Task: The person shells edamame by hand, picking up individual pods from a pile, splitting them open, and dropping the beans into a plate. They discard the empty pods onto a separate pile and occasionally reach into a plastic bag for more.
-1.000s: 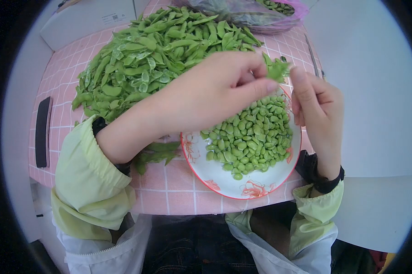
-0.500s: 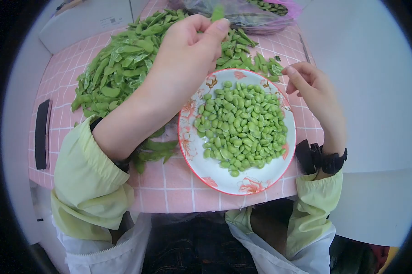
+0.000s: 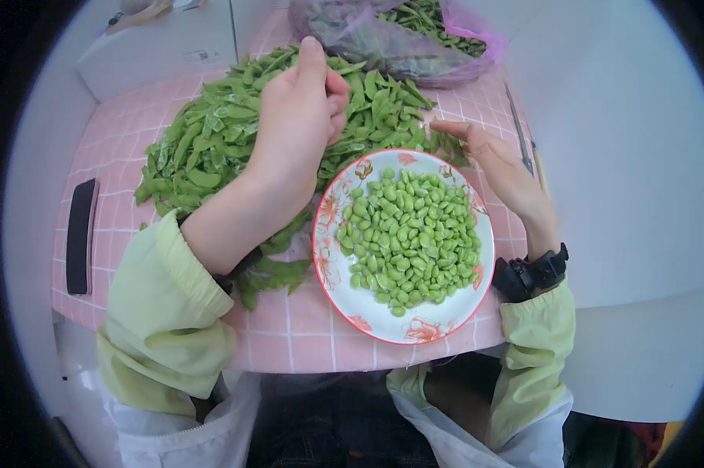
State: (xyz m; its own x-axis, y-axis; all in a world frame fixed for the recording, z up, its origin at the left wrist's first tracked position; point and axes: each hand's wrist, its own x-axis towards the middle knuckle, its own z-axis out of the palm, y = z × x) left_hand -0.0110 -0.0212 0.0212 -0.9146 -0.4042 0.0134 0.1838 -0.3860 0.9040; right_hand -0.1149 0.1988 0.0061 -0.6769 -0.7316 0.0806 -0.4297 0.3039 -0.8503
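My left hand [image 3: 299,109] is raised over the heap of green soybean pods [image 3: 212,132], its fingers curled inward and its thumb pointing up. Whatever may be inside those fingers is hidden. At the right end of the pods, my right hand [image 3: 496,160] is open, with its index finger stretched out towards them. Between and in front of my hands stands a white plate [image 3: 333,292] with a red rim and flower pattern. Many shelled green beans [image 3: 410,242] lie in it.
A purple plastic bag [image 3: 445,70] with more pods is at the back. Some loose pods [image 3: 270,273] lie left of the plate. A dark flat phone-like object [image 3: 81,234] rests at the left on the pink checked tablecloth [image 3: 290,343]. A white box [image 3: 157,47] stands behind.
My left hand has moved left and down, and the pod at its fingertips no longer shows. My right hand has shifted left to the pods, its fingers straightening. The view has shifted slightly.
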